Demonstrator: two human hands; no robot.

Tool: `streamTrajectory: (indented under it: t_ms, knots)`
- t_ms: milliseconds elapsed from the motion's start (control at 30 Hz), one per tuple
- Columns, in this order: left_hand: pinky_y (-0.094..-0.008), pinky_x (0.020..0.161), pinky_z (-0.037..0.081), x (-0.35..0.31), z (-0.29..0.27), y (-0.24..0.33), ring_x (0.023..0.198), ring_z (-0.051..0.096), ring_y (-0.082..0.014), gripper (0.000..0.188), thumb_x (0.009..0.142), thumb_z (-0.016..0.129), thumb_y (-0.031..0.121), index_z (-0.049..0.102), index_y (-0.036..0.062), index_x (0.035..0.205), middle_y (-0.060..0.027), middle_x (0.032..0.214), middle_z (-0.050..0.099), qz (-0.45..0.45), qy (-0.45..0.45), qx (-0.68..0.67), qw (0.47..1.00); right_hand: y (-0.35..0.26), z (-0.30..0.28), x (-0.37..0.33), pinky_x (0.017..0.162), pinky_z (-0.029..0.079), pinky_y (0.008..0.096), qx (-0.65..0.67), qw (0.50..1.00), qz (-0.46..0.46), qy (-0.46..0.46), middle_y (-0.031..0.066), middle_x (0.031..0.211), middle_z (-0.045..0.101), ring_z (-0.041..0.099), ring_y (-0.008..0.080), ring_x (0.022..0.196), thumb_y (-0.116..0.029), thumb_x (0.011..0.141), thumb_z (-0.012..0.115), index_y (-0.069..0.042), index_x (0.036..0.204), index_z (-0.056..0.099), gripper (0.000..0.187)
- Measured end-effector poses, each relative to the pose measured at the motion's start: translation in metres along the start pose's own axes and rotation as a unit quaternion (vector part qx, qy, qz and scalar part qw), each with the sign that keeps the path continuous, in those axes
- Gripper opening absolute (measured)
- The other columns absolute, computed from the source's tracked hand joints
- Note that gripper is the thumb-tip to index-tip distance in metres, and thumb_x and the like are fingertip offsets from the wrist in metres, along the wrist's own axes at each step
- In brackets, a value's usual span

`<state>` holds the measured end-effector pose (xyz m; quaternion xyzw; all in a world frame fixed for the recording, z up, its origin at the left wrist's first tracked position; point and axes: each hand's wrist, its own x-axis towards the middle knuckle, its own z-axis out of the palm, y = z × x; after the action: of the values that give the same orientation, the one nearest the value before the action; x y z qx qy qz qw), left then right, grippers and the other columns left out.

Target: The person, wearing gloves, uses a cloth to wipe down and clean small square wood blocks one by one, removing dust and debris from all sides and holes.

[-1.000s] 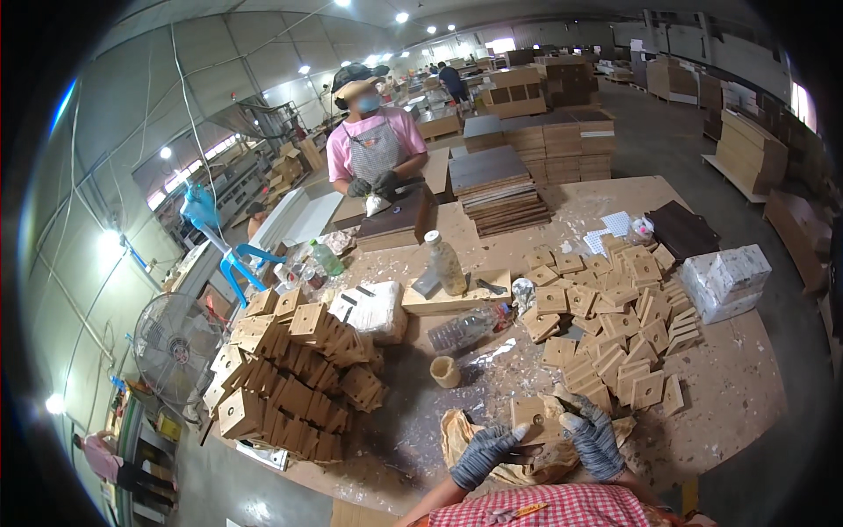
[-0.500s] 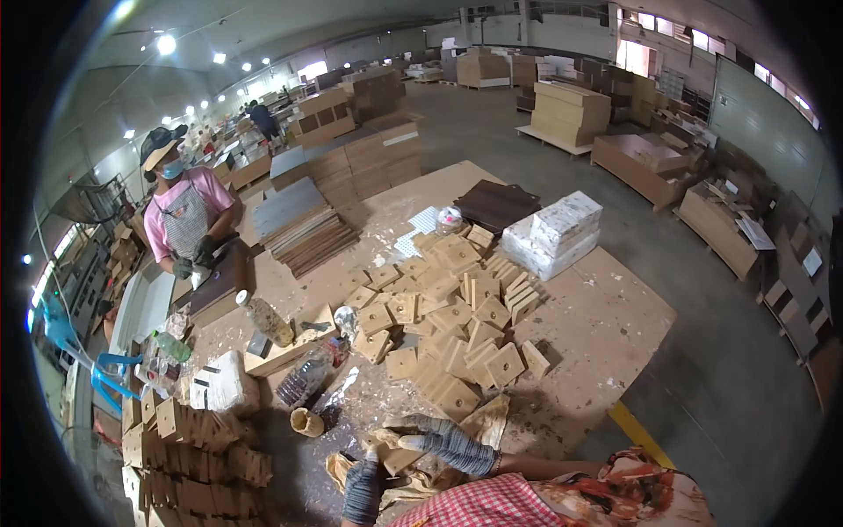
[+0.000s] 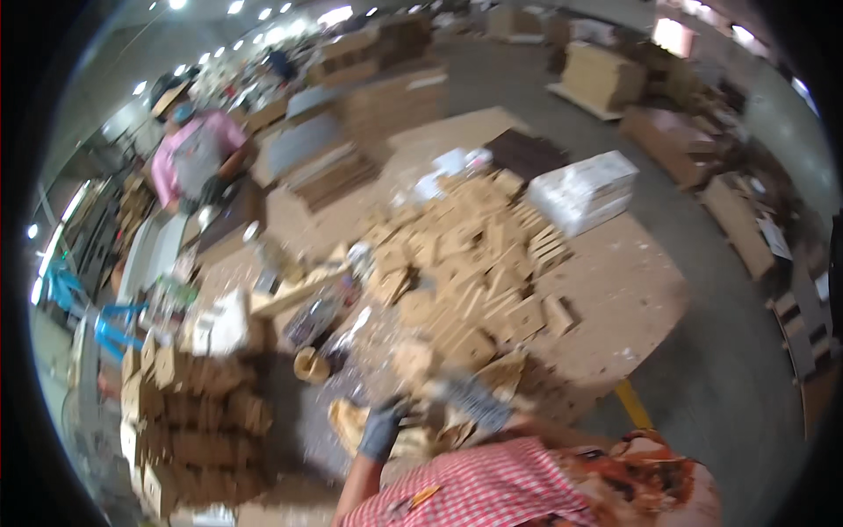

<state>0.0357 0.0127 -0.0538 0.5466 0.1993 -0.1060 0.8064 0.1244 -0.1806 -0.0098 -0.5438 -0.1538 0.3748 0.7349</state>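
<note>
My right hand (image 3: 474,400), in a grey glove and smeared by motion, is at the near edge of a heap of wooden blocks (image 3: 465,250). A pale wooden block (image 3: 414,358) shows at its fingertips and appears to be gripped there. To its left, my left hand (image 3: 383,428), gloved too, is close in front of my body with its fingers bent together. What those fingers hold, if anything, I cannot make out. Beneath and beside the hands lies crumpled tan cloth or paper (image 3: 349,423). Several blocks in the heap have a hole.
A brown cup-like ring (image 3: 311,364) and a plastic bottle (image 3: 309,323) lie left of my hands. Stacked blocks (image 3: 198,413) stand at the near left. A white wrapped bundle (image 3: 584,193) is beyond the heap. Across the table a person (image 3: 198,158) works with gloved hands.
My hands have moved apart; the right one has shifted toward the heap with a block at its fingertips. The whole view has tilted, so the table appears shifted.
</note>
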Motion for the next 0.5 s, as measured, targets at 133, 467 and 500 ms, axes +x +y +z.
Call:
streamTrajectory:
  t_ms: [133, 467, 500]
  knots:
    - [-0.0285, 0.069, 0.052, 0.018, -0.002, 0.008, 0.079, 0.063, -0.0179, 0.039, 0.089, 0.06, 0.021, 0.053, -0.001, 0.121, -0.0087, 0.104, 0.065, -0.009, 0.04, 0.05, 0.998, -0.014, -0.052, -0.007, 0.081, 0.052, 0.024, 0.116, 0.975, -0.094, 0.162, 0.0088, 0.106, 0.062, 0.059, 0.0139, 0.098, -0.026, 0.088, 0.062, -0.005, 0.116, 0.059, 0.035]
    - [-0.0338, 0.074, 0.048, 0.072, 0.012, -0.015, 0.087, 0.058, -0.0219, 0.039, 0.079, 0.069, 0.022, 0.06, 0.0052, 0.114, -0.0123, 0.104, 0.061, 0.18, 0.159, 0.41, 0.88, -0.009, -0.084, 0.003, 0.091, 0.05, 0.0285, 0.203, 0.944, -0.144, 0.216, 0.0122, 0.113, 0.058, 0.056, 0.0177, 0.105, -0.008, 0.091, 0.052, 0.004, 0.116, 0.055, 0.028]
    - [-0.0382, 0.08, 0.048, 0.08, 0.012, -0.013, 0.093, 0.058, -0.0277, 0.046, 0.076, 0.071, 0.025, 0.058, 0.0061, 0.115, -0.0158, 0.108, 0.059, 0.251, 0.221, 0.582, 0.741, -0.01, -0.081, 0.001, 0.091, 0.051, 0.0287, 0.197, 0.946, -0.137, 0.216, 0.0123, 0.113, 0.058, 0.056, 0.0178, 0.105, -0.008, 0.091, 0.053, 0.005, 0.116, 0.055, 0.028]
